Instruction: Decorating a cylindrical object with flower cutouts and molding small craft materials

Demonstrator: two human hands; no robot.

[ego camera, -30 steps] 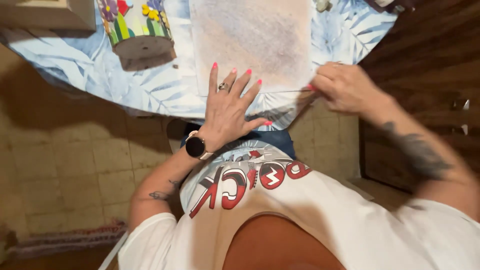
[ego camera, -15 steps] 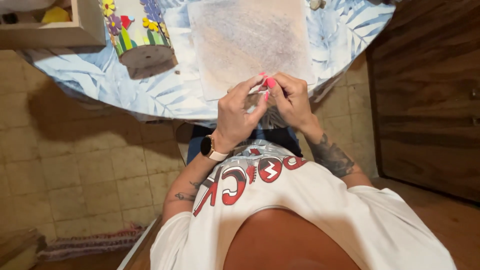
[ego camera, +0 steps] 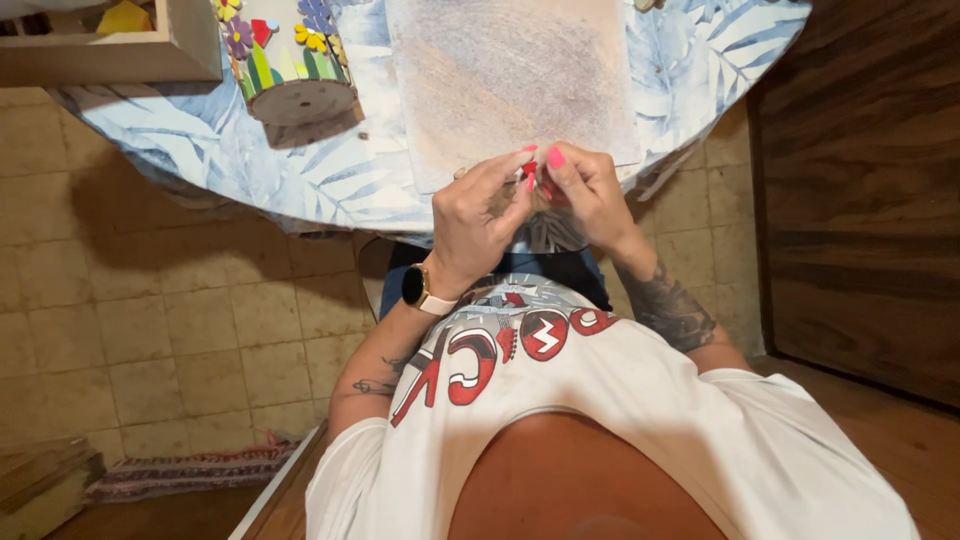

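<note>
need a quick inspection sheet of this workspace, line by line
surface: round table with a blue leaf-print cloth; a pale textured sheet lies on it
job's things: small red piece, pinched over the sheet's near edge
clutter: flower-decorated wooden round; wooden box at the far left
grippers: left hand and right hand meet at the red piece, fingers pinched
cables: nothing seen
surroundings: tiled floor, dark wood panel, striped rug
</note>
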